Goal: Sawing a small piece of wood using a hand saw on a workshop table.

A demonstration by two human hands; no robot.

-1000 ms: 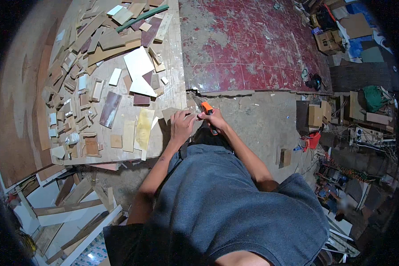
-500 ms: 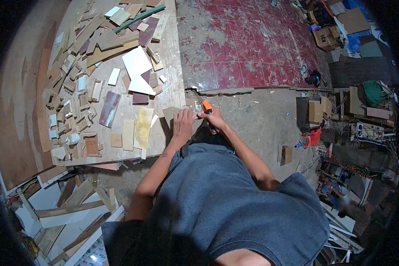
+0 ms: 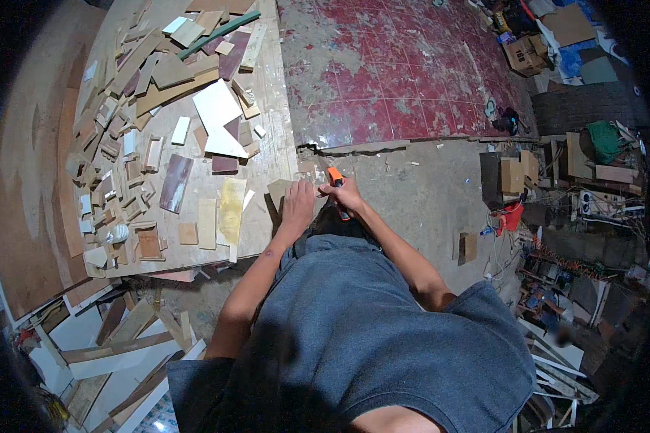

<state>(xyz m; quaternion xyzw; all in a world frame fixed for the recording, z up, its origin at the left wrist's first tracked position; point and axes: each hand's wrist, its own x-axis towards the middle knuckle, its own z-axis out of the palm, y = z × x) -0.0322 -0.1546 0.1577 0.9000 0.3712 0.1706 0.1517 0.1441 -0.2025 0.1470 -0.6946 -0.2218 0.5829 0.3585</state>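
- Little has moved since the earlier frame: the pale wooden desk (image 3: 276,148) sits slightly farther left in view.
- Right hand (image 3: 349,195) is closed around an orange-and-black hand tool (image 3: 335,174), its orange end projecting beyond the fingers.
- Left hand (image 3: 297,208), fingers bent together, lies just left of the tool; cannot tell whether it grips anything.
- Flat tan wooden piece (image 3: 275,190) lies just beside the left hand.
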